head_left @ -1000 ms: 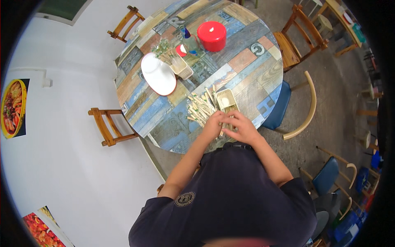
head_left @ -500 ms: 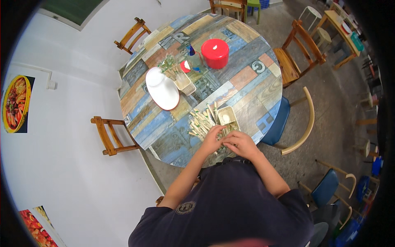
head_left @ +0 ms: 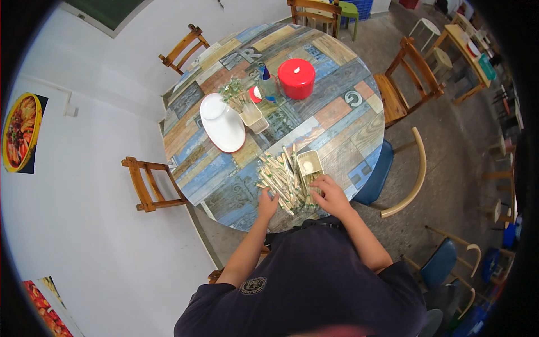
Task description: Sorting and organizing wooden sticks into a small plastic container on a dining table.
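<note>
A pile of paper-wrapped chopsticks (head_left: 279,178) lies loosely across the near part of the round table. At its left edge is my left hand (head_left: 268,203), thumb and fingers apart, with nothing visible in it. My right hand (head_left: 331,196) is at the right side of the pile, by the near end of a cream plastic basket (head_left: 309,159). Its fingers are bent and spread, and I see nothing held in them. A round white item sits in the basket's far part, and thin sticks lie by its near part.
Beyond the pile, the table (head_left: 348,123) holds a white oval tray (head_left: 226,132), another basket (head_left: 255,119) with chopsticks and green-tipped packets, a bottle (head_left: 269,87) and a red lidded tub (head_left: 296,78). Wooden chairs (head_left: 154,184) and a blue-seated chair (head_left: 377,174) surround it.
My hands were close together over the near end of the pile. Now they are apart, the left lower and to the left, the right beside the basket, uncovering more chopsticks.
</note>
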